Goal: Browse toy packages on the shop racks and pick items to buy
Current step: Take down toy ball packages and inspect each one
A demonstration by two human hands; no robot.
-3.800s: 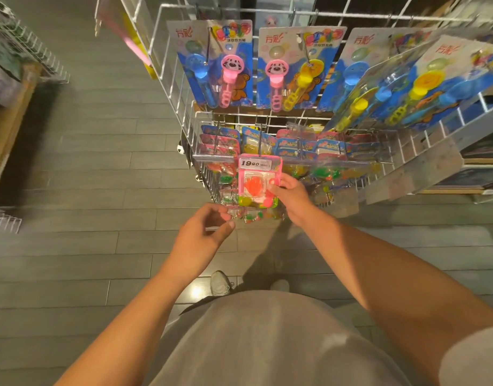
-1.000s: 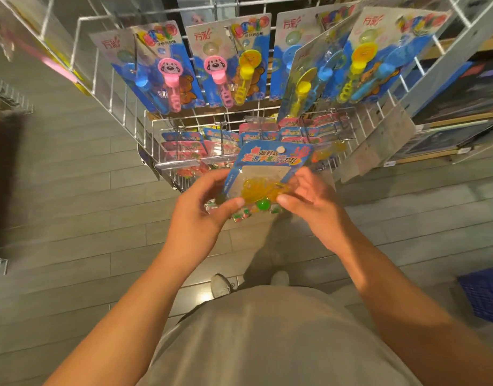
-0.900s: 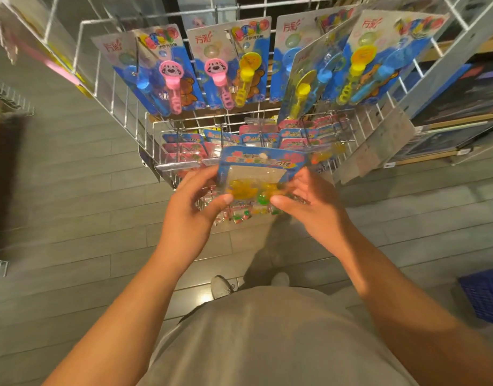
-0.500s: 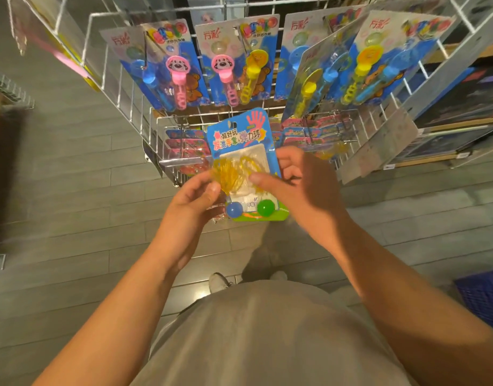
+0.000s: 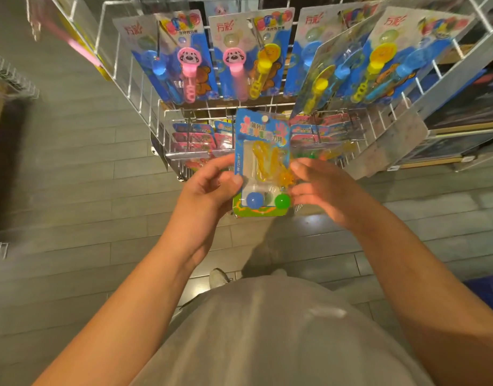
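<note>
I judge the browsing well under way and nothing yet chosen. My left hand (image 5: 212, 188) pinches the left edge of the blue blister card (image 5: 263, 168), held upright before the wire rack (image 5: 134, 87); my right hand (image 5: 323, 190), fingers loosely spread, touches its right edge

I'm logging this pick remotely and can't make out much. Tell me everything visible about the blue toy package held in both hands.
The blue toy package is a flat printed card, blue on top with a green-yellow bottom edge, under a clear plastic blister. Inside lie yellow stretchy strands, an orange spiky piece, a blue ball and a green ball. It has a hang hole and blurred lettering. It is held upright, facing the camera, before the wire rack. The left hand pinches its left edge; the right hand touches its right side.
</note>
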